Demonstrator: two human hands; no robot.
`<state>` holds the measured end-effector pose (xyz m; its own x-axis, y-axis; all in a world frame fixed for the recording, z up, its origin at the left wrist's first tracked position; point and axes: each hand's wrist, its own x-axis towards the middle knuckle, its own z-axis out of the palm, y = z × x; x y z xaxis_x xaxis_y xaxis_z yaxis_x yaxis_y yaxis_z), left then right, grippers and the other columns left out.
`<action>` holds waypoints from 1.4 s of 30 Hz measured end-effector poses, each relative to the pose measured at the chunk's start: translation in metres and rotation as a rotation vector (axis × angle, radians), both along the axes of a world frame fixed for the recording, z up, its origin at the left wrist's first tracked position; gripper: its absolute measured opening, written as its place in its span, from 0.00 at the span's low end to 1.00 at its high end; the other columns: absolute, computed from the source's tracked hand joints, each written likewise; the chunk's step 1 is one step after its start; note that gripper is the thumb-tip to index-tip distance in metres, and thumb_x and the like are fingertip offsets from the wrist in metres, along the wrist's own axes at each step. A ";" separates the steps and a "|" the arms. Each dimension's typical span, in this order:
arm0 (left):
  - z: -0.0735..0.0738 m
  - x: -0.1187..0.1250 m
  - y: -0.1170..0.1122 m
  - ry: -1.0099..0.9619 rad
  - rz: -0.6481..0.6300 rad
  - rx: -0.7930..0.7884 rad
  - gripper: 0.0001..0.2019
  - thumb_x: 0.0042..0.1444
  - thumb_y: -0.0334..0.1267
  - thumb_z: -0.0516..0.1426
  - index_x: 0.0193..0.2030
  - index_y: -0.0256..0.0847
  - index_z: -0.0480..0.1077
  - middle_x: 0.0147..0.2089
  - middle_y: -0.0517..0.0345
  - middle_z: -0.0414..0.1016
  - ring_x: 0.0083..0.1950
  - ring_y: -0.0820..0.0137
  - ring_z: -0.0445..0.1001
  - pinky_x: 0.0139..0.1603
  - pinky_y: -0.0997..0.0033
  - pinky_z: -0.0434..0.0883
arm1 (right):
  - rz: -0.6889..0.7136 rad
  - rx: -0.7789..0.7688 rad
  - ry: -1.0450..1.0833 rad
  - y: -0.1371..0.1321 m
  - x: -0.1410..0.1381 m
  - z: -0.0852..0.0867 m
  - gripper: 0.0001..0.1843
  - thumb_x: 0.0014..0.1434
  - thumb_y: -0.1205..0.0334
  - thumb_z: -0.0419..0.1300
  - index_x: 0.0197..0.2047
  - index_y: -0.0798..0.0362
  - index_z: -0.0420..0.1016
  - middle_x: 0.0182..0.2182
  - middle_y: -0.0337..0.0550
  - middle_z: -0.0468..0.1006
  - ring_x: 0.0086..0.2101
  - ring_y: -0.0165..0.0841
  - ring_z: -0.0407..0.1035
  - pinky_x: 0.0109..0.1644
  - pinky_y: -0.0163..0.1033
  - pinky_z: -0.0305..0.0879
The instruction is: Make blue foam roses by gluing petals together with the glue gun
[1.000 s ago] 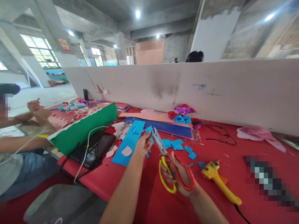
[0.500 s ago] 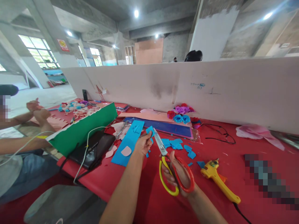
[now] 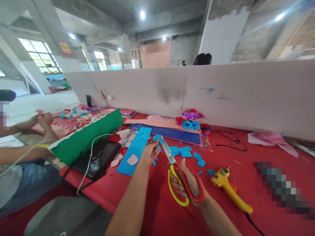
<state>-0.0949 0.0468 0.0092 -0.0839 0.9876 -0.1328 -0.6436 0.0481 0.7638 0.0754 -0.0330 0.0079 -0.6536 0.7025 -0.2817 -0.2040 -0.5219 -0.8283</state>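
Observation:
My right hand (image 3: 188,185) is closed round the yellow and red handles of a pair of scissors (image 3: 177,175), whose steel blades point up and left. My left hand (image 3: 150,152) pinches a small blue foam piece (image 3: 157,139) right at the blade tips. Both hands hover over the red table (image 3: 246,170). Just left of my left hand lies a long blue foam sheet (image 3: 134,150) with a pale pink cut-out on it.
Blue foam scraps (image 3: 187,152) lie beyond the scissors. A yellow glue gun (image 3: 230,190) lies to the right. Foam roses (image 3: 190,119) sit by the white partition (image 3: 221,95). A green board (image 3: 86,136) and black bag (image 3: 100,155) stand left, beside a seated person's hands (image 3: 41,119).
The scissors and my two hands have stayed almost in place, the blades closing slightly on the blue piece. The person at left has lowered their hands a little.

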 end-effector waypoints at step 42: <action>-0.007 0.000 0.003 0.289 -0.022 0.071 0.17 0.39 0.46 0.65 0.19 0.37 0.65 0.07 0.71 0.52 0.10 0.83 0.46 0.14 0.76 0.41 | -0.040 -0.094 0.004 0.002 0.015 0.019 0.31 0.56 0.33 0.42 0.24 0.53 0.61 0.16 0.32 0.56 0.13 0.20 0.46 0.12 0.26 0.41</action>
<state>-0.0950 0.0494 0.0021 -0.0866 0.9955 -0.0373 -0.3980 -0.0003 0.9174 0.0900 -0.0309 0.0268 -0.6269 0.6983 -0.3455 -0.2289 -0.5890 -0.7750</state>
